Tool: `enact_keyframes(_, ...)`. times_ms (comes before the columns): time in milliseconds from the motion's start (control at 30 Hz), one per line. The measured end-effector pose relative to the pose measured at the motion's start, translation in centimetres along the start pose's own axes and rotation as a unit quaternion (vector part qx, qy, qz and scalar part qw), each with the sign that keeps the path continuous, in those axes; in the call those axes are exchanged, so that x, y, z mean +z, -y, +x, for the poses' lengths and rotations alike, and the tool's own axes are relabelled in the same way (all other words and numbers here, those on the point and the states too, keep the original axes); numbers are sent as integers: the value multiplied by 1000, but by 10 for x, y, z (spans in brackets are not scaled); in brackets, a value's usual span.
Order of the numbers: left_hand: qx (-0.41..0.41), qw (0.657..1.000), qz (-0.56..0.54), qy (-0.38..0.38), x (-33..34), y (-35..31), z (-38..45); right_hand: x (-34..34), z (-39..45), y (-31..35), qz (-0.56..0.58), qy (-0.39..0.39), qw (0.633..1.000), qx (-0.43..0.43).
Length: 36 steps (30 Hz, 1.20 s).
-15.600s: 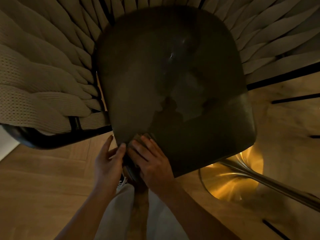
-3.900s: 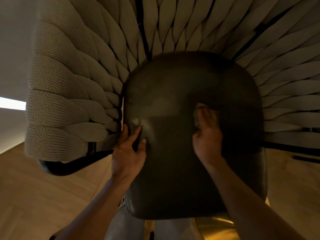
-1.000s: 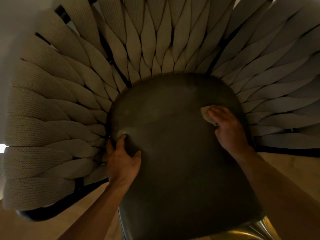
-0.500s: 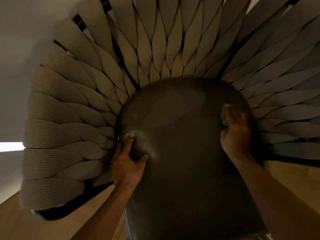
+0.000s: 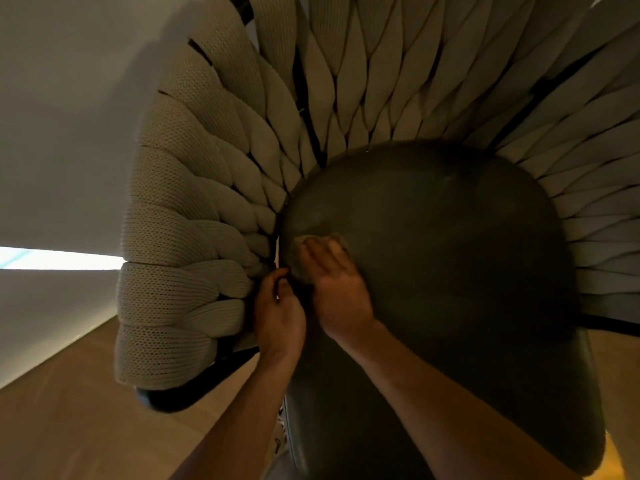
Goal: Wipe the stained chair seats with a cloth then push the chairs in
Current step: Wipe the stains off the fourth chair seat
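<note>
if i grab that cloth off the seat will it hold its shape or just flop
Probably flops: the cloth lies thin and flat under the right hand, following the curve of the seat. It looks light, since flat fingers alone steer it. It likely slides easily, as the dark seat looks smooth.

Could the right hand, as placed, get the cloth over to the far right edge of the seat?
Probably yes. The right hand presses the cloth at the seat's left edge, and the dark surface between there and the right edge lies bare, with nothing in the way.
</note>
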<state>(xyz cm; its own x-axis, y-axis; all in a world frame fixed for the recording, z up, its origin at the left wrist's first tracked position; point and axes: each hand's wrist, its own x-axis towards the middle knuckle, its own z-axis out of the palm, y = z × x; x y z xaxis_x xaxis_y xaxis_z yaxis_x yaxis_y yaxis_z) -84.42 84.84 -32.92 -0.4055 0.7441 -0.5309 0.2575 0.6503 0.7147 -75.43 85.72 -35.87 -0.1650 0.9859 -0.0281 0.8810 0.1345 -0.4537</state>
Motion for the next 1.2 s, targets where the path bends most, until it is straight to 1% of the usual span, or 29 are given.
enact_keyframes(67, -7, 999, -28, -14, 1, 4, 2, 14, 11, 14, 27, 15, 998, -49)
enact_keyframes(167, -12, 999, -46, -21, 1, 3, 2, 18, 17, 13, 23, 18, 996, -88)
enact_keyframes(267, 25, 1000, 1, 5, 0, 2, -3, 3, 11, -4, -4, -9, 994, -110)
enact_keyframes(333, 55, 996, 63, 24, 1, 0, -6, -9, 7, -18, -20, -31, 994, -102)
enact_keyframes(467, 142, 971, 186, 47, 4, -7, -3, -32, -4, -61, -77, -24, 995, -59)
enact_keyframes(533, 164, 959, 222, 60, 4, -11, 1, -47, -11, -86, -92, -17, 995, -26)
enact_keyframes(633, 149, 953, 253, 77, 2, -16, 7, -74, -22, -122, -102, 4, 993, 59)
enact_keyframes(733, 130, 948, 276, 91, 3, -17, 10, -101, -37, -164, -76, 19, 980, 181)
enact_keyframes(800, 132, 946, 281, 88, 5, -17, 11, -115, -46, -194, -81, -1, 973, 217)
enact_keyframes(867, 135, 946, 284, 81, 6, -16, 11, -122, -53, -221, -85, -32, 968, 233)
enact_keyframes(967, 131, 951, 271, 70, 5, -13, 9, -128, -55, -242, -70, -121, 948, 286)
enact_keyframes(1033, 147, 950, 267, 62, 5, -7, 8, -127, -50, -242, -58, -164, 931, 320)
enact_keyframes(1100, 156, 953, 253, 58, 5, -3, 9, -124, -44, -234, -57, -176, 927, 327)
enact_keyframes(1200, 140, 961, 229, 61, 5, 0, 10, -111, -34, -205, -80, -164, 941, 285)
